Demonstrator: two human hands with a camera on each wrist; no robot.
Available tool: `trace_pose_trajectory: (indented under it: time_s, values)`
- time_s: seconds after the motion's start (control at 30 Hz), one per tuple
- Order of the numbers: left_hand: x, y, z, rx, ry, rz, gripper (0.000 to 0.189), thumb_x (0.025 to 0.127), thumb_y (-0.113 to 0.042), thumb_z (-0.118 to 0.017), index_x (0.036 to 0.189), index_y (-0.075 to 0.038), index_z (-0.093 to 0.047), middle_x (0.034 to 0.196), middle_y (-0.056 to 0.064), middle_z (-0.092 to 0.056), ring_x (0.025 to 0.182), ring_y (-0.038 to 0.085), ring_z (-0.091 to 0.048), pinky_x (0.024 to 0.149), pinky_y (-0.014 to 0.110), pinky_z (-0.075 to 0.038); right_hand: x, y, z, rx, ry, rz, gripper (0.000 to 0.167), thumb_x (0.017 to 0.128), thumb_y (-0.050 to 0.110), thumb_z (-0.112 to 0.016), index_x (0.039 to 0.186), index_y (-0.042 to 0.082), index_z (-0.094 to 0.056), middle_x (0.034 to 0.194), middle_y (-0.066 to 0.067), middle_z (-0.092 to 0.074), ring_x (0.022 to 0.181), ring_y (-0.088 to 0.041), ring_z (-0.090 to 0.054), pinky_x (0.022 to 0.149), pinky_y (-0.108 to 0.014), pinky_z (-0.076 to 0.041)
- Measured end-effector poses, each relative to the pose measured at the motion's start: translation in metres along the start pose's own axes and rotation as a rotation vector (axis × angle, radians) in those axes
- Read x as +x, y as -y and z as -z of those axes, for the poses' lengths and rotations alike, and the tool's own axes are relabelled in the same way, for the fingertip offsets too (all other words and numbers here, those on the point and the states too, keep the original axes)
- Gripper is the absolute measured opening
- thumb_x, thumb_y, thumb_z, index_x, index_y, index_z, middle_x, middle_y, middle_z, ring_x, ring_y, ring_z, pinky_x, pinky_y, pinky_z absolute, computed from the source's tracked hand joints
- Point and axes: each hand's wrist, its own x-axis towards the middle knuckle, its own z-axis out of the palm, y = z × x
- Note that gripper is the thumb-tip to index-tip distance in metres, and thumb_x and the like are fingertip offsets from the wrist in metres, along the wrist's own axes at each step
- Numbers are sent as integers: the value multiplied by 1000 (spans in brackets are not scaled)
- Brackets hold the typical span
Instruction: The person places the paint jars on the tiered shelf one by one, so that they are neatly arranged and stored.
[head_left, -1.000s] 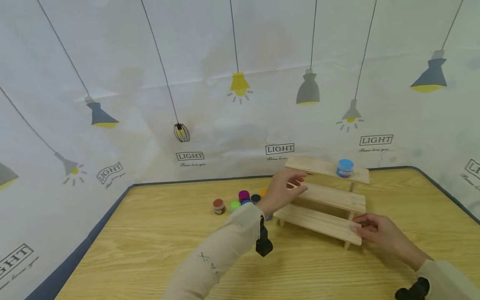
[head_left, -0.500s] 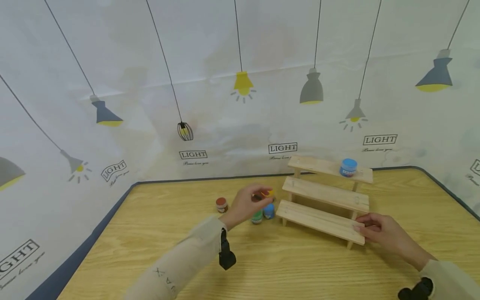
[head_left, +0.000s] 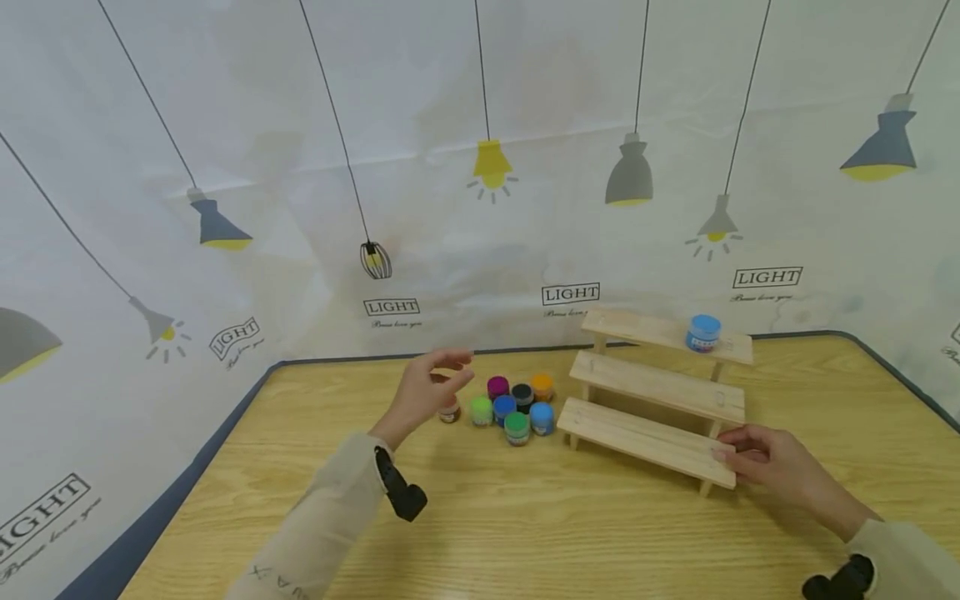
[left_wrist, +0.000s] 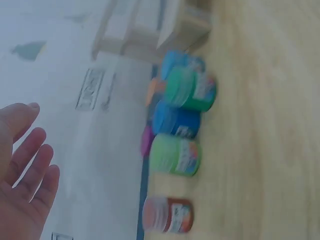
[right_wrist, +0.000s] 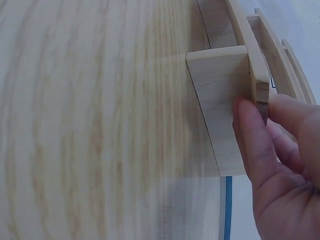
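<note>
My left hand (head_left: 420, 393) is in the air over the reddish-brown paint jar (head_left: 450, 413), partly hiding it in the head view. In the left wrist view its fingers (left_wrist: 39, 172) are loosely bent, with nothing between them. My right hand (head_left: 783, 468) pinches the right end of the lowest step of a three-tier wooden stand (head_left: 645, 440), thumb on top and fingers underneath. A light blue paint jar (head_left: 703, 334) stands on the top tier, toward its right end.
Left of the stand several paint jars cluster on the wooden table (head_left: 525, 533): light green (head_left: 482, 410), purple (head_left: 498, 387), dark blue (head_left: 505, 408), black (head_left: 522, 397), orange (head_left: 542, 387), green (head_left: 517, 428) and blue (head_left: 542, 418). A lamp-print backdrop (head_left: 420, 192) borders the table.
My left hand has moved from in front of the stand leftward, past the jar cluster, to above the reddish-brown jar. The right hand has kept its hold on the stand.
</note>
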Motion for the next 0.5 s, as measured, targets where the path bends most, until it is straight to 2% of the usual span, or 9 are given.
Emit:
trace_pose_trajectory:
  time_s: [0.1, 0.2, 0.37, 0.5]
  values:
    - [2, 9, 11, 10, -36, 24, 25, 84, -16, -62, 108, -10, -63, 106, 7, -60, 94, 18, -54, 76, 35, -48, 0, 1, 0, 5, 6, -6, 42, 91, 17, -50, 113, -18, -45, 99, -20, -57, 76, -2, -58, 65, -28, -51]
    - [0, 20, 15, 37, -44, 65, 25, 84, -16, -62, 108, -9, -62, 107, 7, -60, 96, 20, -54, 76, 36, -47, 0, 2, 0, 11, 8, -6, 42, 91, 17, -50, 113, -19, -45, 99, -20, -57, 76, -1, -57, 65, -28, -51]
    - [-6, 40, 10, 41, -41, 129, 30, 83, -14, -63, 112, -6, -60, 110, 8, -58, 99, 23, -53, 78, 36, -47, 0, 2, 0, 28, 15, -3, 42, 92, 17, -49, 112, -19, -44, 99, -20, -56, 77, 0, -57, 65, -29, -51]
    - [-10, 49, 4, 39, -51, 147, 35, 81, -14, -65, 114, -4, -59, 116, 10, -53, 105, 26, -49, 81, 39, -46, -1, 3, 1, 43, 25, -13, 42, 92, 17, -48, 113, -19, -44, 99, -19, -56, 77, -1, -58, 66, -30, -51]
